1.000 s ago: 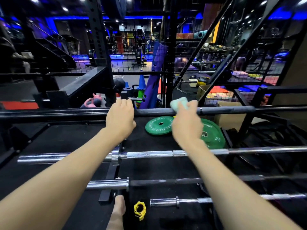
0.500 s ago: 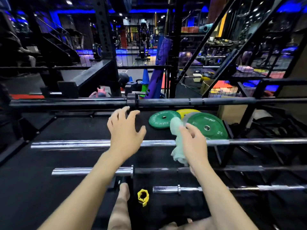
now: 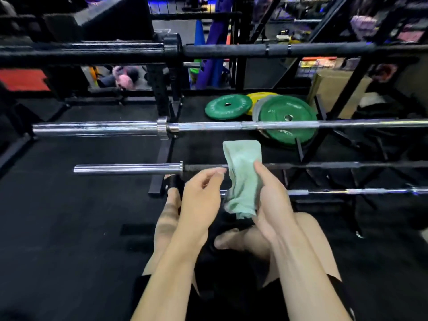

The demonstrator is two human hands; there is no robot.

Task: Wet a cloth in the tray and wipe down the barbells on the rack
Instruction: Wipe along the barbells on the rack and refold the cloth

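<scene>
A mint-green cloth hangs upright between my hands, in front of the two lowest barbells. My right hand grips its right side, thumb pressed on the fabric. My left hand has curled fingers whose tips meet the cloth's left edge. Several barbells lie across the rack: a black one at the top, a chrome one below it, a black-shafted one with a chrome sleeve, and a thin chrome one lowest, partly hidden by the cloth. No tray is in view.
Two green weight plates and a yellow one lie on the black floor behind the bars. A black rack upright stands left of centre. A cardboard box sits at the right. My bare knee is below my hands.
Both hands left the top black barbell and dropped toward me. The cloth, first pressed on that bar by my right hand, now hangs between both hands. The view tilted down.
</scene>
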